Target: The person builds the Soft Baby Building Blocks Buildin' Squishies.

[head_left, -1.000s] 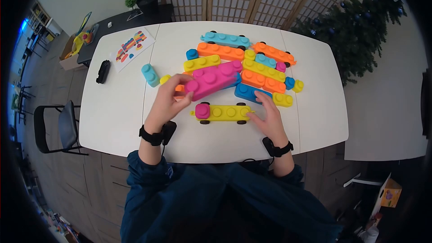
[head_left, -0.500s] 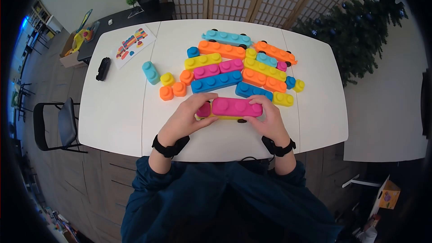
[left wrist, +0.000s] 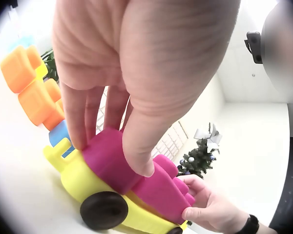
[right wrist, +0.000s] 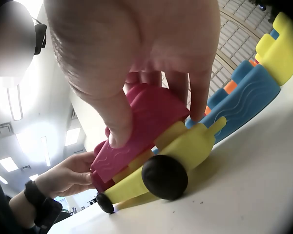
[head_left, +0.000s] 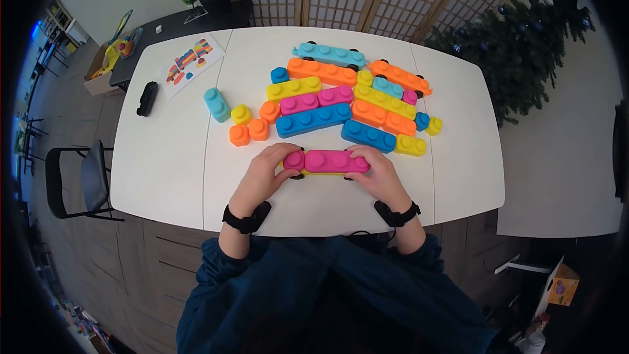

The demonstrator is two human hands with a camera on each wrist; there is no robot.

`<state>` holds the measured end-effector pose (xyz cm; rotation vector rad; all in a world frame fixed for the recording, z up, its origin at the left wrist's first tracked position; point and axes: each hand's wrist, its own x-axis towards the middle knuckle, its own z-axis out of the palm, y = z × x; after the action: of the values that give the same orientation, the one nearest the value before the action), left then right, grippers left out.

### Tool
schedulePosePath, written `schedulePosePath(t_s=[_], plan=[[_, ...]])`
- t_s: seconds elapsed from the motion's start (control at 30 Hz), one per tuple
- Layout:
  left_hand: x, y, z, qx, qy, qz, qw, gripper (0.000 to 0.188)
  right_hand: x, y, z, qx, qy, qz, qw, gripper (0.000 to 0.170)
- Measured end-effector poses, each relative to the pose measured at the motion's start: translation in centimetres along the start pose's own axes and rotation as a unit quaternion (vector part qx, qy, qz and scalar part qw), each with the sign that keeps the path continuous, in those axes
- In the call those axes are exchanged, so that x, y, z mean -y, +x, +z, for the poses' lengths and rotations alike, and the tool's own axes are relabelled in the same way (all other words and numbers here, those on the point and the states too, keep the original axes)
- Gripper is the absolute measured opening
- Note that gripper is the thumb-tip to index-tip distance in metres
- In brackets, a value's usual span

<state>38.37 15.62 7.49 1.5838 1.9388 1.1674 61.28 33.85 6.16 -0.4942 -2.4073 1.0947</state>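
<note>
The left hand has its fingers clamped on the small pink block, thumb on the near side and the other fingers on the far side. The right hand pinches the outer end of the long pink block in the same way. Below the fingers of both hands is a yellow car base with black wheels, standing on the white desk. The small pink block sits on the base under the left fingers. Between the two hands the long pink block lies along the base, touching or nearly touching the small one; under the right fingers, yellow studs show in a gap beneath it.

Just beyond the fingers lie a long blue block and a shorter blue block. Two orange blocks rest beyond the left fingers, to their left, with a teal block farther out.
</note>
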Motion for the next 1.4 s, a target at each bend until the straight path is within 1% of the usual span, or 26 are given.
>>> schedulePosePath(t_s=[0.07, 0.13, 0.23, 0.47, 0.67, 0.77, 0.83, 0.87, 0.93, 0.97, 1.03, 1.27, 1.37, 1.4], plan=[[0.0, 0.0, 0.0, 0.001, -0.002, -0.003, 1.000, 0.045, 0.0, 0.1, 0.1, 0.005, -0.013, -0.002, 1.000, 0.049], [-0.2, 0.1, -0.2, 0.005, -0.005, -0.008, 1.000, 0.044, -0.3, 0.3, 0.1, 0.030, -0.072, -0.060, 0.995, 0.057], [-0.3, 0.1, -0.1, 0.004, 0.001, -0.010, 1.000, 0.044, -0.3, 0.4, 0.1, 0.043, -0.074, -0.042, 0.995, 0.058], [-0.1, 0.2, -0.4, 0.005, 0.014, -0.003, 1.000, 0.044, 0.6, 0.7, 0.2, 0.058, -0.110, -0.042, 0.991, 0.057], [-0.1, 0.0, -0.4, 0.004, -0.002, -0.010, 1.000, 0.044, 0.1, 0.5, 0.5, 0.043, -0.100, -0.062, 0.992, 0.055], [-0.9, 0.2, -0.6, 0.017, 0.012, -0.019, 1.000, 0.048, 0.3, 0.3, 0.2, 0.035, -0.095, -0.064, 0.993, 0.053], [-1.5, 0.5, -0.5, 0.001, 0.027, 0.021, 0.999, 0.051, 0.6, 0.0, -0.1, -0.003, -0.046, -0.019, 0.999, 0.044], [-1.5, 0.5, -0.4, 0.001, 0.027, 0.021, 0.999, 0.051, 0.5, -0.2, -0.2, -0.003, -0.046, -0.019, 0.999, 0.044], [-1.4, 0.6, -0.1, 0.010, 0.055, 0.053, 0.997, 0.049, 0.2, -0.6, -0.2, -0.025, -0.055, -0.007, 0.998, 0.036], [-1.2, 0.6, 0.3, 0.011, 0.055, 0.054, 0.997, 0.049, 0.2, -0.7, -0.1, -0.025, -0.056, -0.007, 0.998, 0.036], [-0.7, 0.7, 0.9, 0.018, 0.060, 0.067, 0.996, 0.043, 0.3, -0.8, 0.2, -0.051, -0.048, -0.004, 0.998, 0.030], [-0.8, 0.7, 0.7, 0.009, 0.069, 0.074, 0.995, 0.040, 0.3, -0.6, 0.3, -0.057, -0.044, -0.019, 0.997, 0.031], [-0.8, 0.8, 0.3, 0.023, 0.053, 0.055, 0.997, 0.039, 0.1, -0.7, 0.3, -0.054, -0.034, -0.016, 0.998, 0.031], [-0.2, 1.1, -0.5, -0.001, 0.048, 0.050, 0.998, 0.038, 0.1, -0.7, 0.3, -0.054, -0.024, -0.013, 0.998, 0.031]])
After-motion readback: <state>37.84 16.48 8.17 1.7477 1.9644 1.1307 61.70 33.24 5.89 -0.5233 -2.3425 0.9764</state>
